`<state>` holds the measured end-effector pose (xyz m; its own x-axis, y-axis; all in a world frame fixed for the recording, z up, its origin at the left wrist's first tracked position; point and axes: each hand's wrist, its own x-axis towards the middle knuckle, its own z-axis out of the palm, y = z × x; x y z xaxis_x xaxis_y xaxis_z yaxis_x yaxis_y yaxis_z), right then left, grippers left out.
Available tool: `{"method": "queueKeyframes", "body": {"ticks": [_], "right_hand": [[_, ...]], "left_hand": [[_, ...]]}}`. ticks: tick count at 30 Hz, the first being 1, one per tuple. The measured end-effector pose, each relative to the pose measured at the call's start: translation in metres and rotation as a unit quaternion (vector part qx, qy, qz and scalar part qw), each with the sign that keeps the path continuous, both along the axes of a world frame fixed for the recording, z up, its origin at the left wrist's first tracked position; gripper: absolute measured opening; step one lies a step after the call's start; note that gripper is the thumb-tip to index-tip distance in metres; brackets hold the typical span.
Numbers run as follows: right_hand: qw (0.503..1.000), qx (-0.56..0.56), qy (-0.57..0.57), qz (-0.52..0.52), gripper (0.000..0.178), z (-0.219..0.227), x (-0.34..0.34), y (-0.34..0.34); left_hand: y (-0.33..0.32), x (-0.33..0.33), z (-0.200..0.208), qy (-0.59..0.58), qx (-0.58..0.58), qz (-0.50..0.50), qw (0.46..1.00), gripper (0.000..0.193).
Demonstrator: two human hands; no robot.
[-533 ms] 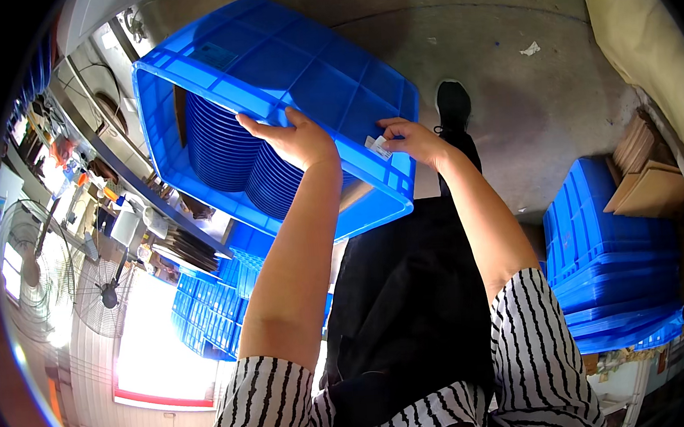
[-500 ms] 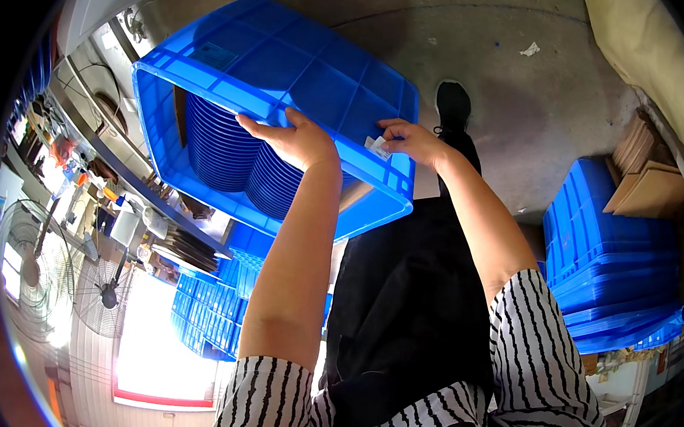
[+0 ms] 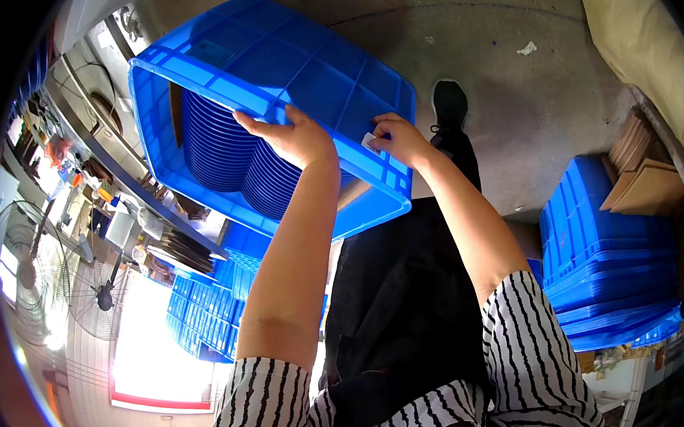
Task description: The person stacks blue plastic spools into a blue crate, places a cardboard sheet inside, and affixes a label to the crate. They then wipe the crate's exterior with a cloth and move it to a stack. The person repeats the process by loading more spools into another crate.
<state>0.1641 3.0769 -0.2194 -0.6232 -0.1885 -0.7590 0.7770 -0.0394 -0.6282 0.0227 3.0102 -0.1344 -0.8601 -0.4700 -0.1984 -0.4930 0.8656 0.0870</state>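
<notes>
A blue plastic crate (image 3: 333, 73) lies tilted in front of me, its open side facing left and towards me. Inside it sit two rows of thin, round-edged blue pieces (image 3: 216, 143), packed closely; I cannot tell their exact kind. My left hand (image 3: 298, 140) is closed over the crate's near rim, with the thumb and a finger showing on the outer wall. Near the crate's right corner my right hand (image 3: 402, 140) pinches a small white label (image 3: 369, 142) against the outer wall. The fingertips partly cover the label.
Stacked blue crates (image 3: 607, 252) stand at the right, with brown cardboard pieces (image 3: 645, 175) on top. More blue crates (image 3: 206, 304) are at the left, near a wire-cage fan (image 3: 104, 294) and a cluttered bench (image 3: 82, 190). A paper scrap (image 3: 527, 48) lies on the floor.
My right hand has shifted slightly left along the crate wall, and its fingers have curled in over the label, covering more of it. The left hand keeps its hold on the rim.
</notes>
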Motion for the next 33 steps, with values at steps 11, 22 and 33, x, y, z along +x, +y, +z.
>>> {"method": "queueKeyframes", "body": {"ticks": [11,22,33], "right_hand": [[0.959,-0.068,-0.221,-0.164,0.101,-0.009,0.006,-0.024],[0.949,-0.130,-0.169,-0.232,0.071,0.000,0.027,-0.020],[0.954,-0.201,0.025,-0.220,0.069,0.069,-0.075,-0.038]], "left_hand": [[-0.009,0.004,-0.008,0.037,-0.004,-0.053,0.998,0.078],[-0.016,0.004,0.000,0.172,0.124,-0.094,0.973,0.075],[-0.031,0.006,0.015,0.116,0.270,0.025,0.956,0.081]]}}
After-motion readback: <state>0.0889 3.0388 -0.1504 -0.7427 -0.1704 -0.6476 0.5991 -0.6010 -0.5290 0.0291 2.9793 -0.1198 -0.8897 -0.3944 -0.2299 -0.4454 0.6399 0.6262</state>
